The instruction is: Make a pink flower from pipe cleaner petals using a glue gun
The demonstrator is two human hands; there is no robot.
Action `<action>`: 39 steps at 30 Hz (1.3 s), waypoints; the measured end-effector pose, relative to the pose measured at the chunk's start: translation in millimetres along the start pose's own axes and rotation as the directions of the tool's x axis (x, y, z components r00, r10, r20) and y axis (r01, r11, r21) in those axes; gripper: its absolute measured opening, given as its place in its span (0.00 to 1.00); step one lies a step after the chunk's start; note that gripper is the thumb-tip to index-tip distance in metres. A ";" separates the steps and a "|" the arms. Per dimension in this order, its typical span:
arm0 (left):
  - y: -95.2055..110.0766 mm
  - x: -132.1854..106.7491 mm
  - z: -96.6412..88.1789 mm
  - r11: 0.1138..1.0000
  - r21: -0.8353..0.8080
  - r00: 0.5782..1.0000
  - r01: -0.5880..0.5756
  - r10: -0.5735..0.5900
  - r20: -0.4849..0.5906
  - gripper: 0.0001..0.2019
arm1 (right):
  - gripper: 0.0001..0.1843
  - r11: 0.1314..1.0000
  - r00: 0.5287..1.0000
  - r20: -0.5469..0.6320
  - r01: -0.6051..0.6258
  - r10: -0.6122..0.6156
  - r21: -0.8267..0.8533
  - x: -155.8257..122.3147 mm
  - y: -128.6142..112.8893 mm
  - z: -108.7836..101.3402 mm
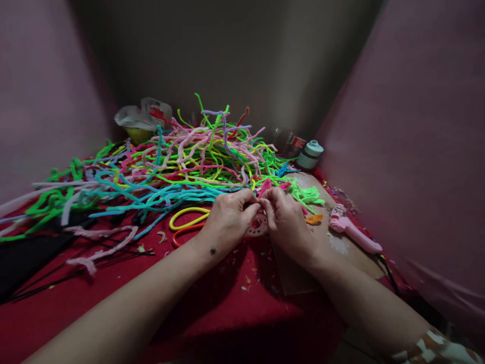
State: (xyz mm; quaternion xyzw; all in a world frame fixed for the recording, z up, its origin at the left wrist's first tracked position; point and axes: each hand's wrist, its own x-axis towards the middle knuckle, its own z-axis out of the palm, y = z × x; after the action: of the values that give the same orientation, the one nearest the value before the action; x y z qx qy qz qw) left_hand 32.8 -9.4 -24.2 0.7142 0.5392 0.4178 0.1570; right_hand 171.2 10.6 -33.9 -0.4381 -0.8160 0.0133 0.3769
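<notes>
My left hand (231, 217) and my right hand (286, 220) meet over the middle of the table. Thumb and fingers of each are pinched together, tip against tip. Whatever sits between the fingertips is too small and covered to make out. A bright pink fuzzy piece (266, 186) shows just beyond the fingers; I cannot tell whether they hold it. Under them lies a pale round disc with holes (257, 225), partly covered. Beside my left hand are the yellow and orange loop handles of scissors (189, 217), the rest hidden. A big heap of colourful pipe cleaners (204, 156) spreads behind both hands.
On the right, a pink glue gun (354, 230) lies on a cardboard sheet (333, 253), near green pipe cleaner pieces (306, 194) and an orange piece (314, 219). A pale green bottle (310, 155) stands behind. Scraps dot the red cloth (227, 308). Pink sheets hang either side.
</notes>
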 end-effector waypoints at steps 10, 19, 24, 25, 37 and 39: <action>4.8 1.3 -4.9 0.932 -0.339 0.981 0.127 -0.167 -0.093 0.04 | 0.03 0.961 0.991 -0.134 0.050 -0.013 0.272 -10.0 -9.8 -4.0; 13.4 6.3 -20.1 0.804 -0.581 0.939 0.123 -0.284 -0.193 0.03 | 0.12 0.753 0.958 -0.019 -0.214 0.287 0.622 -3.4 -11.2 0.2; 11.7 3.7 -17.2 0.841 -0.529 0.950 0.113 -0.247 -0.190 0.03 | 0.14 0.055 0.852 0.455 -0.483 0.258 0.874 3.9 -10.6 3.2; 10.8 3.6 -16.8 0.844 -0.525 0.952 0.112 -0.243 -0.188 0.04 | 0.13 -0.035 0.840 0.498 -0.503 0.216 0.864 4.6 -9.6 3.7; 5.0 4.1 -12.5 0.887 -0.457 0.942 0.063 -0.204 -0.266 0.04 | 0.09 -0.386 0.794 0.559 -0.450 0.241 0.805 4.4 -9.7 6.1; 7.4 3.9 -12.9 0.892 -0.447 0.943 0.068 -0.204 -0.263 0.04 | 0.10 -0.360 0.820 0.525 -0.431 0.227 0.828 4.2 -9.3 6.8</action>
State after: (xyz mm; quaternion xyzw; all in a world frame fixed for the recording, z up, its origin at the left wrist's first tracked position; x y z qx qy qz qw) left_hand 27.9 -11.5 -9.8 0.5488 0.5000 0.6191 0.2560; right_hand 158.9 10.1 -32.9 -0.1935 -0.3449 0.7757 0.4918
